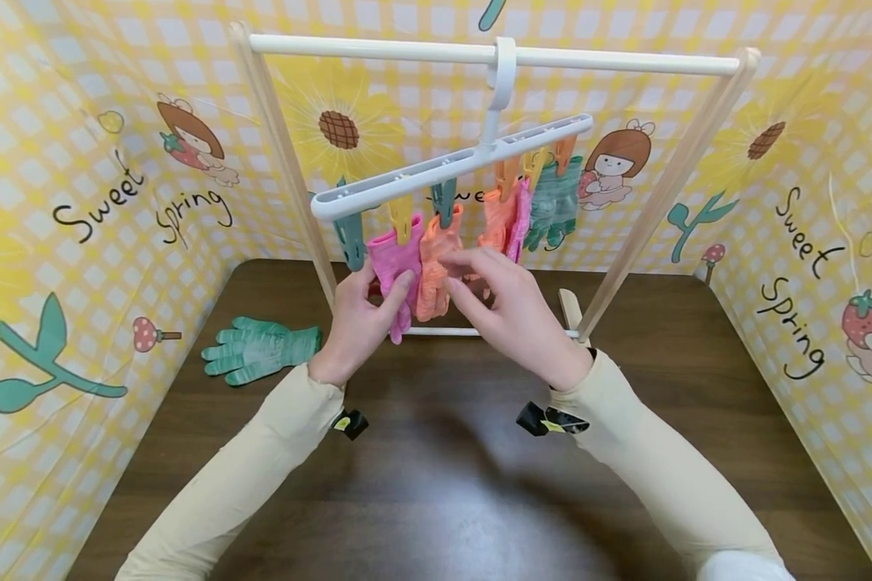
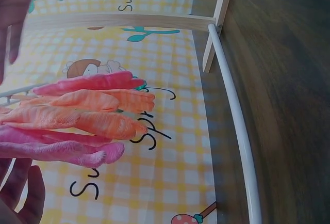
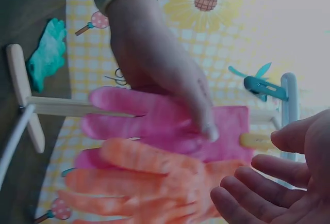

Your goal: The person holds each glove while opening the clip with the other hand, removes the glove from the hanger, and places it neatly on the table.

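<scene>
A pink glove (image 1: pixel 396 258) hangs from a yellow clip (image 1: pixel 401 219) near the hanger's left end. My left hand (image 1: pixel 352 323) pinches this glove, thumb across its front and fingers behind it. Beside it an orange glove (image 1: pixel 436 278) dangles from a green clip (image 1: pixel 444 202). My right hand (image 1: pixel 505 307) is raised in front of the orange glove, its fingers loosely bent and holding nothing; in the right wrist view its fingertips (image 3: pixel 247 195) are close to the yellow clip. Glove fingers point downward, and in the left wrist view the pink and orange gloves (image 2: pixel 103 123) show side by side.
The white hanger (image 1: pixel 450 165) hooks over the white rod (image 1: pixel 378 48) of a wooden-legged rack and tilts down leftward. Its right half carries another orange glove (image 1: pixel 497 214), a pink one and a green glove (image 1: pixel 555 202). A loose green glove (image 1: pixel 262 351) lies on the dark table (image 1: pixel 436 484).
</scene>
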`<state>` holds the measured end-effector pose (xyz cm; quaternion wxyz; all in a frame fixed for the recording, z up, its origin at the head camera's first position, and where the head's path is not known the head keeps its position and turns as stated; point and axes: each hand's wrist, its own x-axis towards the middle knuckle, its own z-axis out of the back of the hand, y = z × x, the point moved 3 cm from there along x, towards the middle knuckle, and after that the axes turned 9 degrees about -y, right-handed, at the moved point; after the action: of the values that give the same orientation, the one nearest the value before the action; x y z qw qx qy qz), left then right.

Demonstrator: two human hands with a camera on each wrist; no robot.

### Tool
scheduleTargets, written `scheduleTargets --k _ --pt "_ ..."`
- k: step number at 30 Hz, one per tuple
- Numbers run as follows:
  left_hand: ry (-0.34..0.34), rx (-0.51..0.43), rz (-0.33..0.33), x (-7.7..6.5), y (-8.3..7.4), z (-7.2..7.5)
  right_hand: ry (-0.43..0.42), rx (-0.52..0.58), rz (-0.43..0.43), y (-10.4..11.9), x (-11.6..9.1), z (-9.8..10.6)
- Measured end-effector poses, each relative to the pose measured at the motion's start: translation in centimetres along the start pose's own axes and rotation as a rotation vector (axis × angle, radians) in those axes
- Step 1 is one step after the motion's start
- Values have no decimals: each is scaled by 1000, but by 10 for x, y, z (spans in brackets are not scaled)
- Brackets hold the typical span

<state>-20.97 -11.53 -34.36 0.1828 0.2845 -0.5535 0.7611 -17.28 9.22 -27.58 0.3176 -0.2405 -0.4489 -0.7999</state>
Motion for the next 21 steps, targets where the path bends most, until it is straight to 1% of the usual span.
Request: scheduleTargets --k 5,9,15,21 --pt "1 -7 -6 1 -1 1 -23 30 16 11 21 -1" --pt "-5 5 -4 2 -2 1 -49 60 22 17 33 -3" --pt "-15 8 -15 2 -1 0 -50 66 -5 21 43 -8" --pt "-20 -8 0 2 -1 0 -36 63 -32 18 48 -11"
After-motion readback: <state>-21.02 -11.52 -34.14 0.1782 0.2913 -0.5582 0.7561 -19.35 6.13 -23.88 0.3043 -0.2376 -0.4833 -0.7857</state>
